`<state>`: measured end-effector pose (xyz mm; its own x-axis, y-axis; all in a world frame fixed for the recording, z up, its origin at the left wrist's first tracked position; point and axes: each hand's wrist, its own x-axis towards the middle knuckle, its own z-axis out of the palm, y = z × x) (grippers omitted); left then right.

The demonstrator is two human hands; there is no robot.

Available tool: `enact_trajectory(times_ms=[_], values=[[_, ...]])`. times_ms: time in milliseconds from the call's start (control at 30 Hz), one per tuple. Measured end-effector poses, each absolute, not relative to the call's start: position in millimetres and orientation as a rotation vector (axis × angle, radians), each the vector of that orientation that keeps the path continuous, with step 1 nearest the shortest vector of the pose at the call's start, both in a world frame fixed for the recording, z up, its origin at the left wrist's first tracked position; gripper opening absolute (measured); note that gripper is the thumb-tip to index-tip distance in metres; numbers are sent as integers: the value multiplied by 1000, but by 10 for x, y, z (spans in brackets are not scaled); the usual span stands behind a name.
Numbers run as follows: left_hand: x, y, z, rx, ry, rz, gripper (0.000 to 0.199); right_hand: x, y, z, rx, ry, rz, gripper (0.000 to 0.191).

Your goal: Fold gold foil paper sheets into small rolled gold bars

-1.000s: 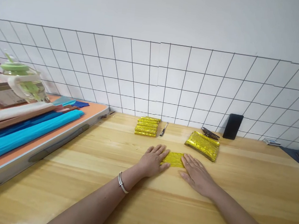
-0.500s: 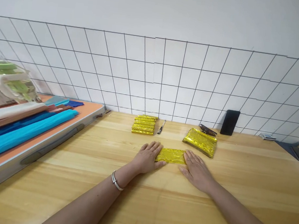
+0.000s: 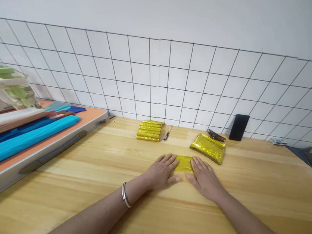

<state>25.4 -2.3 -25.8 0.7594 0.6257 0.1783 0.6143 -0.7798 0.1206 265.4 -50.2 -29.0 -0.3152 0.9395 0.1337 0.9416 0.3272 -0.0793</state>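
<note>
While both palms are turned down to the wooden table (image 3: 188,226), a strip of gold foil (image 3: 184,164) is held flat between them, directly in front of the person. Its left part is covered by the left hand (image 3: 161,172), whose fingers are laid out straight and slightly parted; its right end is touched by the fingertips of the right hand (image 3: 205,178), which is likewise spread. Nothing is seen to be pinched by either. The ends appear to be weighed down so that the thin material is not allowed to curl or slide; whether firm pressure is applied cannot be told from this angle.

Farther back, a pile of folded foil (image 3: 148,132) is laid to the left, with a pen (image 3: 167,133) just beside it. A broader foil stack (image 3: 208,149) is set to the right, a black clip (image 3: 216,135) just behind it. Both are presumably placed there to be out of the hands' way yet within reach.
</note>
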Motion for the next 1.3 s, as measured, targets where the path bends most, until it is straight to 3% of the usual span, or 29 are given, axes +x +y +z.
enact_trajectory(times_ms=[200, 333, 567, 700, 900, 1100, 1300], values=[[263, -33, -283, 2900, 1009, 337, 67, 2634, -551, -258, -1747, -2405, -20, 72], [261, 109, -137, 2538, 904, 333, 74, 2640, -555, -263, -1746, -2401, 12, 71], [560, 458, 310, 2068, 999, 827, 53, 2530, -307, 7, -1543, -1906, 352, 69], [963, 446, 131, 1803, 1171, 1121, 48, 2140, -40, 67, -1504, -1697, 390, 64], [1148, 379, -285, 1636, 1246, 1233, 38, 1679, 147, -235, -1438, -1549, 458, 61], [1094, 378, -286, 1598, 1267, 1252, 26, 1708, 163, -332, -1447, -1518, 469, 61], [1069, 367, -256, 1595, 1263, 1213, 28, 1717, 171, -315, -1488, -1642, 450, 60]])
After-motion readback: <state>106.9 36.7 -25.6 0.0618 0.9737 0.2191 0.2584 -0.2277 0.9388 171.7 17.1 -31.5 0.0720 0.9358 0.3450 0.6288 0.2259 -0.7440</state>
